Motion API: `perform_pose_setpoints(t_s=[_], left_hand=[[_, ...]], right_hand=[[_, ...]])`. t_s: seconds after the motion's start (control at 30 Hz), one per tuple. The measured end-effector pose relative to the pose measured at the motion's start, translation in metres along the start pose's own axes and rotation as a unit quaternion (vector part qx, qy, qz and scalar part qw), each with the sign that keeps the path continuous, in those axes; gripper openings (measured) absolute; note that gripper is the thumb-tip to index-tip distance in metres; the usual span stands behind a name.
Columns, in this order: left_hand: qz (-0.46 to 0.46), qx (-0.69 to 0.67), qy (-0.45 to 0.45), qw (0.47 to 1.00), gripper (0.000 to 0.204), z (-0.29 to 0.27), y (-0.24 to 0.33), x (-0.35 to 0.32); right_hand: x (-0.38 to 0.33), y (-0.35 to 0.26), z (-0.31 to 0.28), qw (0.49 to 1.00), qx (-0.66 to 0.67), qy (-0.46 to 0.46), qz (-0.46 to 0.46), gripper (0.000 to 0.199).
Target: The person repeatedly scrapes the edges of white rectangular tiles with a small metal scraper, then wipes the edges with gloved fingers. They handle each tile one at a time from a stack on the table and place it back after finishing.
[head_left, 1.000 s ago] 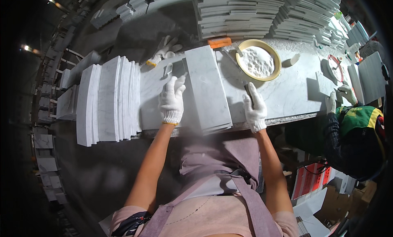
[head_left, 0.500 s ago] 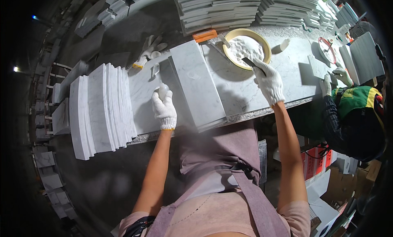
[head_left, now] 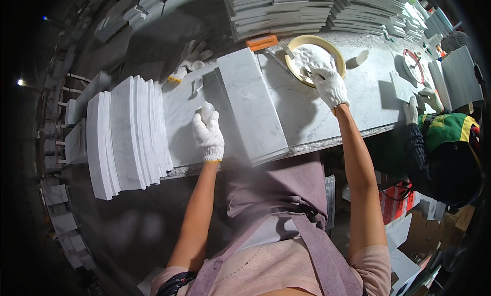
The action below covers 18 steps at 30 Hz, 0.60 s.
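Note:
My left hand [head_left: 207, 135], in a white knit glove, is closed round a small translucent plastic bottle [head_left: 206, 112] above the marble bench. My right hand [head_left: 330, 86], gloved likewise, reaches over the near rim of a yellow bowl [head_left: 340, 66] of white powder or paste [head_left: 312, 55]. It grips a dark, narrow putty knife [head_left: 307, 72]; its end is down at the white material and the rest is mostly hidden by the glove. Between my hands a long pale marble slab [head_left: 253, 101] lies across the bench, with a small pale smear on its top.
Marble slabs [head_left: 125, 137] stand in a row at left, and tall stacks [head_left: 281, 12] line the back. Near the bowl are an orange block-like tool [head_left: 261, 42] and a small white bottle [head_left: 362, 57]. Loose gloves [head_left: 190, 60] lie at back left. A co-worker [head_left: 440, 147] works at right.
My right hand has lowered toward the bowl, bringing the putty knife into the white material. My left hand keeps the bottle. The view has shifted slightly.

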<state>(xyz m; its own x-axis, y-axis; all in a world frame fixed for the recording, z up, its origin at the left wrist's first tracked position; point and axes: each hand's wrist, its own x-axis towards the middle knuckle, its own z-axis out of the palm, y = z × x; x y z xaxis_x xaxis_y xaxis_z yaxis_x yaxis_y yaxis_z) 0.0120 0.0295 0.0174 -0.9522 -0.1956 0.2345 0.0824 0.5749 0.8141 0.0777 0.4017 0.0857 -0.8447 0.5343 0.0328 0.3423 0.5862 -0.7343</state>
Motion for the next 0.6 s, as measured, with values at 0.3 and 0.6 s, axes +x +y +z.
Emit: perform_pose_setpoints(t_s=[0.3,0.6], left_hand=[[-0.011,-0.014,-0.004,1.0,0.051,0.0,0.001,0.0],[0.017,-0.01,0.007,1.0,0.047,0.0,0.002,0.0]], right_hand=[[-0.008,-0.006,-0.013,0.975,0.171,-0.046,0.132,0.034],[-0.061,-0.032,-0.024,0.952,0.26,-0.063,0.147,0.04]])
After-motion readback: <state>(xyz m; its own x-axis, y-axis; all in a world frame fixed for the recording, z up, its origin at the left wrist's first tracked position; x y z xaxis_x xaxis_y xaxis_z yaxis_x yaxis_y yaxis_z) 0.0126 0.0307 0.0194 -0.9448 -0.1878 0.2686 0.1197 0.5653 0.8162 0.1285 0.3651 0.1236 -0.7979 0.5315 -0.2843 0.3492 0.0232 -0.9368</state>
